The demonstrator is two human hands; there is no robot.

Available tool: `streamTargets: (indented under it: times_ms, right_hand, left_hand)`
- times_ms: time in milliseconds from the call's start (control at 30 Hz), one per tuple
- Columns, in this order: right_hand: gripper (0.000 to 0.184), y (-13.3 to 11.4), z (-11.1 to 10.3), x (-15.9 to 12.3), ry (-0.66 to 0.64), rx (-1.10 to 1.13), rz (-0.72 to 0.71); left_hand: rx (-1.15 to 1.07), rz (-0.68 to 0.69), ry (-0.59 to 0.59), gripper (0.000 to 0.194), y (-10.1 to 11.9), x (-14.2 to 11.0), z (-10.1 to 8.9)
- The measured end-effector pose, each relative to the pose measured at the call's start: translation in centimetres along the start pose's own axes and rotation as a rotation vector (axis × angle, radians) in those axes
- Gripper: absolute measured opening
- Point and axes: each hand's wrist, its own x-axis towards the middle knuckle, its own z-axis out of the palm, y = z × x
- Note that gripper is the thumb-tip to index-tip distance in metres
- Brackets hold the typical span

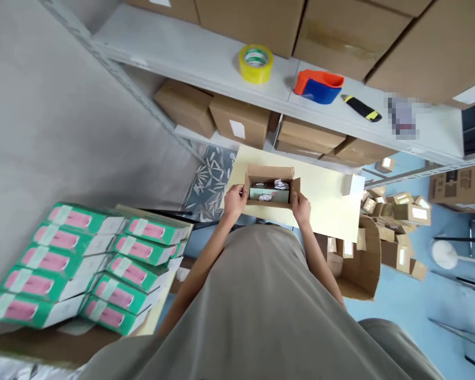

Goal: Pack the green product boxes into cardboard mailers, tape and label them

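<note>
A small open cardboard box (271,172) sits on the pale yellow table in front of me, its flaps standing up. Inside lies a pale green box (279,196), with crumpled paper (281,184) tucked around and on it. My left hand (235,200) is closed on the cardboard box's left side flap. On the opposite side, my right hand (301,207) pinches the right flap near the front corner. Both hands keep the box between them, and its bottom is hidden by the walls and contents.
A white box (354,184) stands on the table (328,211). The shelf (206,50) above bears yellow tape (256,64), an orange-blue tape cutter (319,86) and a utility knife (361,108). Green-and-pink boxes (69,237) are stacked left; a large carton (370,264) with parcels is right.
</note>
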Motion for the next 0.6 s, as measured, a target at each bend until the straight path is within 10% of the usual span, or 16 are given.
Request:
streamTargets:
  times_ms: [167,300,400,500,600]
  right_hand:
    - [0.066,2.3,0.3,2.7,-0.061,0.081,-0.005]
    - [0.090,4.2,0.1,2.3,-0.295,0.080,-0.122]
    - [0.076,5.5,-0.5,2.0,-0.385,0.006,-0.196]
    - [0.049,6.3,-1.0,3.1,-0.298,0.036,-0.227]
    - [0.063,6.3,-1.0,5.6,-0.222,0.100,-0.177]
  left_hand:
    - [-0.015,0.088,-0.109,0.018,1.7,2.7,3.4]
    - [-0.096,0.285,-0.304,0.059,0.9,2.2,4.1]
    - [-0.013,0.368,-0.402,0.072,0.1,1.8,4.5]
    - [0.005,0.257,-0.293,0.073,-0.1,2.6,5.3]
    - [0.007,0.199,-0.137,0.103,0.4,4.8,6.0]
